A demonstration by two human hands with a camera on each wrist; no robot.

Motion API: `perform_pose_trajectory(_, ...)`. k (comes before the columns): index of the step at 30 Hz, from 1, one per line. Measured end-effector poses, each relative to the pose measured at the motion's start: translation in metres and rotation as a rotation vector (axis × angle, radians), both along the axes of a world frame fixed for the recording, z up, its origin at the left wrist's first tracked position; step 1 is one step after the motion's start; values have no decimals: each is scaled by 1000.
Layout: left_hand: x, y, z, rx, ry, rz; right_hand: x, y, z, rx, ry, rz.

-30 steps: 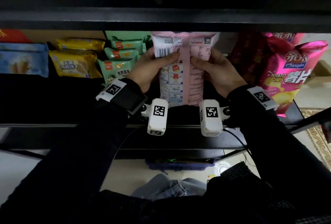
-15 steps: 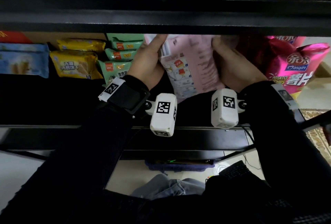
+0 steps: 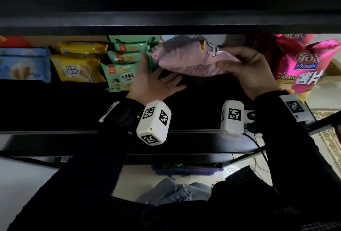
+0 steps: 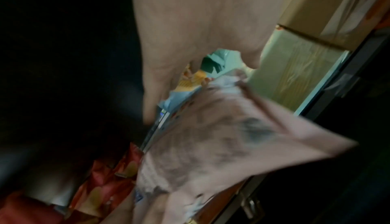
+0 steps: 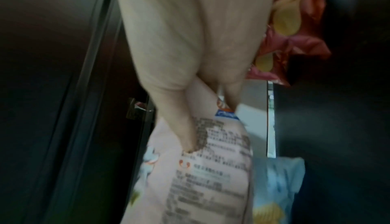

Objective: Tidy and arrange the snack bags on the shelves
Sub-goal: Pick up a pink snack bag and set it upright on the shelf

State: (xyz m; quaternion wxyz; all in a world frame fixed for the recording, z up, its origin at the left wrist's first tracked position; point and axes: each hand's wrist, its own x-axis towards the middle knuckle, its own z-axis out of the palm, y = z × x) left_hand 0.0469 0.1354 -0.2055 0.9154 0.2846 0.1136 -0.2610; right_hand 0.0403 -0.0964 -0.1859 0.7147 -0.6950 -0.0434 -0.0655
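Note:
A pale pink snack bag (image 3: 191, 61) lies on its side in the air at the middle of the black shelf (image 3: 55, 105), blurred by motion. My right hand (image 3: 238, 62) grips the bag's right end, thumb on the near face and fingers behind. In the right wrist view the thumb presses on the printed back of the pink bag (image 5: 200, 169). My left hand (image 3: 158, 81) is spread flat just below and left of the bag, holding nothing. The left wrist view shows the pink bag (image 4: 211, 152) hanging past the straight fingers (image 4: 154, 94).
Green packs (image 3: 120, 75) are stacked just left of my left hand, with yellow packs (image 3: 77, 68) and a blue pack (image 3: 24, 64) further left. A magenta potato chip bag (image 3: 299, 64) stands right of my right hand. The upper shelf board (image 3: 166, 15) hangs low overhead.
The pink bag has turned from upright to lying sideways and moved up and back. My left hand has let go of it and dropped below with fingers spread. My right hand keeps its grip.

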Motion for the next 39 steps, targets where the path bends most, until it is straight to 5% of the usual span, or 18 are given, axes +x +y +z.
perform_pose_trajectory(4, -3, 16, -2, -7, -118, -219, -4, 0, 1, 1, -21, 60)
perform_pose_trajectory(8, -8, 15, -9, 109, -166, -154, -3, -8, -6, 249, 261, 107)
perform_pose_trajectory(12, -14, 14, -21, 183, -232, -68, -4, -3, -21, 274, 481, 88)
perform_pose_trajectory(15, -16, 15, -25, 342, -315, -69, -4, 10, -25, 361, 479, 19)
perform_pose_trajectory(20, -15, 38, -20, 678, -374, -301, 0, 19, -22, 532, 399, -134)
perform_pose_trajectory(28, -13, 28, 3, 947, -527, -385, 5, 33, -16, 355, 392, 140)
perform_pose_trajectory(39, -44, -8, -20, 941, -423, -36, 18, 57, -7, 439, 462, 104)
